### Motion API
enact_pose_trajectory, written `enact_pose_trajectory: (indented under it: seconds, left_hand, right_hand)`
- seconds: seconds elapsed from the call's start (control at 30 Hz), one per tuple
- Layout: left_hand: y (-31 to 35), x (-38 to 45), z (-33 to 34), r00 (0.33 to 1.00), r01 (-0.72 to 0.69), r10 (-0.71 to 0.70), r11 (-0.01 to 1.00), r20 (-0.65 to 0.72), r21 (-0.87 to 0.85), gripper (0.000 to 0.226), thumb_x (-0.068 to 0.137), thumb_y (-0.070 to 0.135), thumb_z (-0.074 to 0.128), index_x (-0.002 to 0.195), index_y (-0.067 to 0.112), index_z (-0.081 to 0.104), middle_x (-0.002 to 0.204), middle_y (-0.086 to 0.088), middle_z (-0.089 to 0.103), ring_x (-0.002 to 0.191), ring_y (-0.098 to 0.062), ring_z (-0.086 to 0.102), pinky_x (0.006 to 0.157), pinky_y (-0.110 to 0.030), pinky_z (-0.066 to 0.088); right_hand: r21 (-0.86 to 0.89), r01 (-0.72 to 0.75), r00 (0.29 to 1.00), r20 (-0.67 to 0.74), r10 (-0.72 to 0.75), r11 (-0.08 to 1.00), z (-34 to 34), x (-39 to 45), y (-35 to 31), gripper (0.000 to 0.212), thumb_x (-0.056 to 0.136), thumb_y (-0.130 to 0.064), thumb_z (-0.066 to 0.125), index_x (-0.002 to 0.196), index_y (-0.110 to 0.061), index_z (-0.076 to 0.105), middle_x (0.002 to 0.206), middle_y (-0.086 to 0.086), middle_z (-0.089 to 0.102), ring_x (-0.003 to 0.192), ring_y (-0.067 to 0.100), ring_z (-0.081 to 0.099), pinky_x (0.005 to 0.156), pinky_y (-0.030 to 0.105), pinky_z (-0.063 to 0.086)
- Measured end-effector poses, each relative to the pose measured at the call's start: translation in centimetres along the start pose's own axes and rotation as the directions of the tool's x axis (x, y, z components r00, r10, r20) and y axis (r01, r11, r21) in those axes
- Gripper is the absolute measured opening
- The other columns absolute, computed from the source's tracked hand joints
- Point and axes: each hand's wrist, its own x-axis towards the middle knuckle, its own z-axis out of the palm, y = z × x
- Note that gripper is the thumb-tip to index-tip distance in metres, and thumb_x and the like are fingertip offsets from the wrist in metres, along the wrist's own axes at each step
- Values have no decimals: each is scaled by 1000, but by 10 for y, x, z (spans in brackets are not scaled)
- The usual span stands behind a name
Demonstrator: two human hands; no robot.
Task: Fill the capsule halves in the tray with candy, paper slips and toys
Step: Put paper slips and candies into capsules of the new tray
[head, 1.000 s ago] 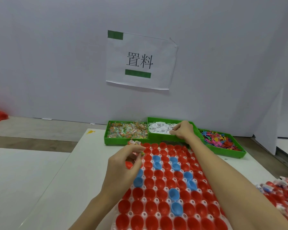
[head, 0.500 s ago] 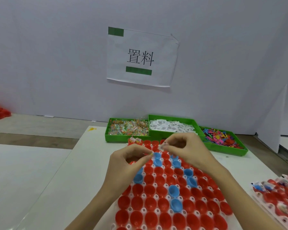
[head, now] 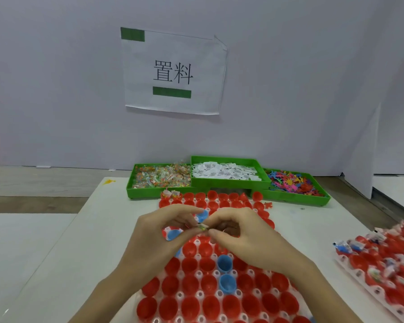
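Observation:
A white tray (head: pixel 199 294) of red capsule halves (head: pixel 189 266) and a few blue capsule halves (head: pixel 224 263) lies in front of me. Both hands meet above its middle. My left hand (head: pixel 154 238) pinches a small wrapped candy (head: pixel 202 227) between thumb and forefinger. My right hand (head: pixel 247 238) pinches at the same spot, fingertips against the candy; the paper slip it carries is mostly hidden by its fingers. Behind the tray stand three green bins: the candy bin (head: pixel 161 177), the paper slip bin (head: pixel 224 171) and the toy bin (head: pixel 292 184).
Two halves at the tray's far left corner (head: pixel 170 194) hold wrapped items. A second tray (head: pixel 383 259) of filled red halves lies at the right. A white wall with a paper sign (head: pixel 173 71) stands behind the bins. The table edge runs along the left.
My right hand came back from the paper slip bin holding a slip and met the left hand over the tray. The left hand kept its candy and shifted slightly right.

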Motion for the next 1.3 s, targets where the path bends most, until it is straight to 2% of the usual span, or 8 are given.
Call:
enact_pose_trajectory:
  seconds: [0.17, 0.27, 0.33, 0.5, 0.73, 0.83, 0.97, 1.3]
  left_hand:
    - [1, 1, -4, 1000, -2, 2, 1000, -3, 10, 22, 81, 15, 80, 100, 27, 80, 93, 12, 72, 86, -14, 72, 76, -21, 58]
    - [3, 0, -3, 1000, 2, -2, 1000, 4, 8, 15, 82, 15, 78, 94, 25, 79, 92, 12, 71, 87, -14, 71, 77, -25, 59]
    - [2, 0, -3, 1000, 20, -20, 1000, 3, 6, 16, 81, 10, 80, 92, 21, 77, 90, 11, 71, 86, -15, 72, 78, -28, 61]
    - [0, -1, -6, 999, 35, -35, 999, 1, 14, 18, 80, 8, 83, 93, 19, 75, 88, 11, 72, 85, -14, 72, 78, -30, 61]
    - [-4, 1, -9, 1000, 23, -23, 1000, -9, 14, 13, 80, 20, 79, 93, 20, 75, 88, 14, 72, 86, -11, 72, 78, -20, 58]
    - [-6, 3, -10, 1000, 28, -28, 1000, -9, 6, 13, 80, 26, 76, 92, 22, 75, 89, 15, 72, 86, -9, 72, 77, -16, 57]
    - [-7, 3, -10, 999, 37, -37, 999, -5, 6, 13, 80, 28, 75, 92, 24, 75, 89, 16, 72, 87, -10, 72, 77, -16, 57]
    - [-1, 0, -6, 1000, 23, -24, 999, 14, 37, 20, 80, 5, 82, 91, 22, 76, 88, 14, 73, 86, -11, 72, 77, -24, 60]
  right_hand:
    - [95, -41, 962, -264, 65, 995, -30, 11, 26, 22, 98, -7, 62, 107, -24, 74, 89, -4, 77, 79, 10, 72, 74, 25, 60]
    - [-34, -248, 793, -582, 182, 968, -60, 28, 71, 22, 98, -3, 57, 103, -16, 74, 88, -1, 76, 84, 16, 71, 80, 29, 59]
    - [-162, -483, 675, -694, 249, 860, -85, 42, 108, 21, 97, 0, 56, 106, -6, 74, 103, 11, 75, 98, 25, 69, 91, 35, 54]
    - [-279, -678, 634, -691, 347, 680, -136, 62, 171, 24, 93, 8, 59, 110, 3, 75, 119, 26, 70, 115, 40, 63, 100, 45, 51]
    - [-266, -691, 657, -618, 431, 672, -147, 82, 196, 40, 89, -32, 78, 120, -8, 72, 112, 19, 74, 95, 30, 66, 86, 35, 50]
    - [-177, -686, 616, -658, 433, 706, -146, 85, 203, 31, 84, -30, 83, 102, -7, 78, 104, 16, 75, 84, 23, 61, 78, 32, 47]
    - [-59, -629, 568, -715, 407, 775, -144, 79, 207, 25, 77, -27, 89, 88, -7, 79, 101, 11, 76, 95, 27, 69, 79, 34, 51]
    - [-22, -513, 578, -748, 326, 858, -138, 62, 198, 13, 86, -9, 81, 97, -2, 80, 100, 14, 77, 96, 26, 70, 91, 36, 54]
